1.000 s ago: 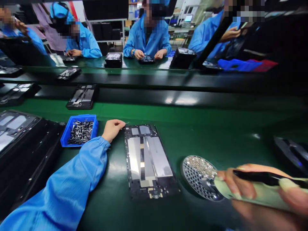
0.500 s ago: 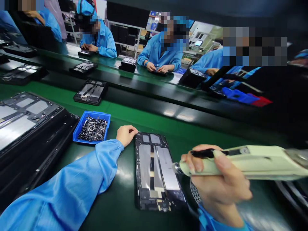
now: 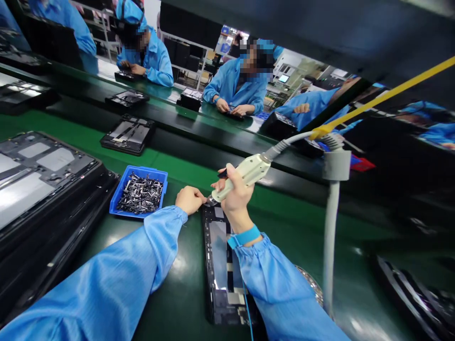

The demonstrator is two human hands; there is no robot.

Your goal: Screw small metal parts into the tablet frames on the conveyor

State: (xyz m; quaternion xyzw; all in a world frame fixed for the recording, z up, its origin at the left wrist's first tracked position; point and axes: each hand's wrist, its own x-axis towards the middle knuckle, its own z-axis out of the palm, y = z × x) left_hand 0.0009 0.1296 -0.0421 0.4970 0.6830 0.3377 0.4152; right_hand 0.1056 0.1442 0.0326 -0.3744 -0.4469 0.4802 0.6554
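A dark tablet back frame with silver plates lies on the green bench in front of me. My left hand rests at its top left corner, fingers curled and pinched together; what they hold is too small to make out. My right hand grips a pale electric screwdriver, its tip down at the frame's top left corner right beside my left fingers. A grey cable runs from the tool. My right sleeve covers part of the frame.
A blue tray of small metal parts sits left of my left hand. A stack of dark frames fills the left. A round perforated screw dish peeks out beside my right forearm. Other people in blue coats work across the conveyor.
My right hand swung the screwdriver from the right side up to the frame's top left corner, meeting my left hand. The left hand stayed at that corner.
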